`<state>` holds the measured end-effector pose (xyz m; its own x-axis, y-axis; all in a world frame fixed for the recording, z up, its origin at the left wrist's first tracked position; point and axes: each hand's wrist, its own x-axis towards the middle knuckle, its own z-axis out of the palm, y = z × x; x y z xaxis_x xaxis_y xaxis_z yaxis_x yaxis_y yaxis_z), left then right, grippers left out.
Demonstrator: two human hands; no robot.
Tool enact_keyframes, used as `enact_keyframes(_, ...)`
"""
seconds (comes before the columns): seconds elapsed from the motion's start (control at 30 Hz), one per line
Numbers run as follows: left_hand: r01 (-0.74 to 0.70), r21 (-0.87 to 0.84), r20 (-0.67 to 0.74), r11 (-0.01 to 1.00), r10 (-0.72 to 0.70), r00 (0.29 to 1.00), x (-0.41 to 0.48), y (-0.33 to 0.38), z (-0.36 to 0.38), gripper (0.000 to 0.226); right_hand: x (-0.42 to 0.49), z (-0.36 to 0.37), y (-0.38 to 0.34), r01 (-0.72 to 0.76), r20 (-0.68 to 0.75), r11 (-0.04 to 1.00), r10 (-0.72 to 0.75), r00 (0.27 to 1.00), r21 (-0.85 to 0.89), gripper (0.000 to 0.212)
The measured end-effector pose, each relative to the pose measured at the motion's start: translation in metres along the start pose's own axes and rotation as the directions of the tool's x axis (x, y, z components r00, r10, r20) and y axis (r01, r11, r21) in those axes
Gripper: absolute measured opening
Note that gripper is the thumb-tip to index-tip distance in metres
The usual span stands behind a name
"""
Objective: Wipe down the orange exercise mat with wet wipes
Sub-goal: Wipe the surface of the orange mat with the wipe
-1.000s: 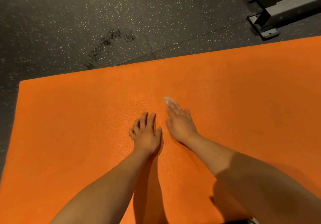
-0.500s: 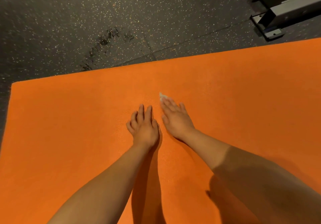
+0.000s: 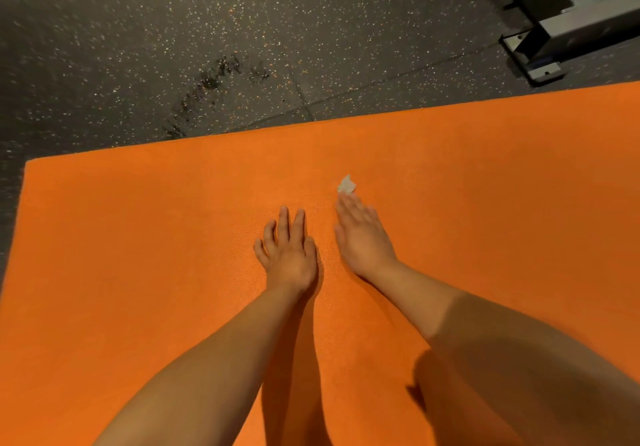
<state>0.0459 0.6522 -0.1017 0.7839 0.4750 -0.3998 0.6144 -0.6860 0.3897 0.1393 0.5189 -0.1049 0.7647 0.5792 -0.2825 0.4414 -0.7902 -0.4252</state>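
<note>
Resting flat on the orange mat (image 3: 138, 238), both your hands sat near its middle, just apart. Left hand (image 3: 289, 255): palm down, fingers (image 3: 284, 224) straight and slightly spread, holding nothing. Right hand (image 3: 363, 238): palm down, fingers (image 3: 348, 208) straight and pressed together, aimed at the far edge. Wet wipe (image 3: 346, 184): a small white corner showed at your right fingertips, touching them; couldn't tell how much lay under the hand. Mat lay on dark speckled floor (image 3: 138, 30), with a wet-looking patch (image 3: 207, 89) past its far edge and a grey machine base (image 3: 554, 40) at top right.
</note>
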Motion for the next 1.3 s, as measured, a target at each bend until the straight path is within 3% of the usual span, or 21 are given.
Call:
enact_keyframes(0.13,0.022,0.012,0.033,1.000,-0.023,0.999,-0.001,0.005,-0.002,0.057,0.004,-0.013,0.018,-0.224,-0.053,0.974,0.224,0.973,-0.002,0.058)
enact_keyframes(0.23,0.038,0.005,0.048,0.999,-0.038,0.998,0.001,0.008,-0.002,0.058,0.009,-0.009,0.004,-0.263,-0.039,0.963,0.266,0.963,0.061,0.057)
enact_keyframes(0.3,0.035,0.001,0.046,0.999,-0.035,0.998,0.001,0.006,-0.001,0.058,0.010,-0.004,-0.010,-0.187,-0.015,0.978,0.189,0.982,0.091,0.057)
enact_keyframes(0.43,0.020,-0.046,0.036,0.999,-0.018,0.999,0.002,0.003,0.001,0.058,0.006,0.003,-0.034,0.111,0.123,0.993,-0.116,0.986,0.046,0.055)
enact_keyframes(0.5,0.020,-0.045,0.034,0.999,-0.018,0.999,0.002,0.003,0.002,0.058,0.007,0.003,-0.029,0.147,0.127,0.989,-0.143,0.981,-0.021,0.054)
enact_keyframes(0.6,0.020,-0.028,0.032,0.999,-0.019,0.999,0.001,0.004,0.001,0.058,0.010,-0.004,-0.006,-0.094,-0.023,0.995,0.093,0.995,-0.021,0.056)
enact_keyframes(0.67,0.024,-0.036,0.029,0.999,-0.023,0.999,0.001,0.005,-0.001,0.058,0.010,-0.011,0.011,-0.267,-0.096,0.962,0.272,0.957,0.064,0.058)
enact_keyframes(0.73,0.037,-0.059,0.018,0.998,-0.036,0.999,0.001,0.007,-0.001,0.058,0.011,-0.010,0.014,-0.291,-0.103,0.950,0.303,0.947,0.115,0.060)
enact_keyframes(0.87,0.095,-0.084,-0.075,0.992,-0.102,0.992,0.007,0.017,-0.006,0.056,0.009,0.003,-0.012,-0.069,0.005,0.989,0.069,0.998,0.131,0.061)
enact_keyframes(0.93,0.110,-0.113,-0.139,0.988,-0.125,0.982,0.010,0.018,-0.009,0.053,0.005,0.010,-0.025,0.082,0.080,0.994,-0.087,0.993,0.069,0.059)
enact_keyframes(1.0,0.078,-0.099,-0.150,0.992,-0.092,0.984,0.013,0.016,-0.011,0.056,0.004,0.009,-0.023,0.130,0.103,0.991,-0.128,0.986,-0.016,0.058)
enact_keyframes(1.1,0.017,-0.008,-0.077,1.000,-0.017,0.997,0.019,0.013,-0.009,0.058,0.016,-0.005,0.005,-0.051,0.001,0.995,0.052,0.999,-0.087,0.058)
enact_keyframes(1.2,0.035,0.028,-0.063,0.999,-0.034,0.997,0.021,0.013,-0.006,0.057,0.031,-0.023,0.031,-0.310,-0.102,0.951,0.308,0.946,0.000,0.059)
enact_keyframes(1.3,0.062,0.001,-0.113,0.998,-0.062,0.992,0.026,0.017,-0.007,0.056,0.040,-0.019,0.018,-0.286,-0.071,0.957,0.290,0.955,0.052,0.063)
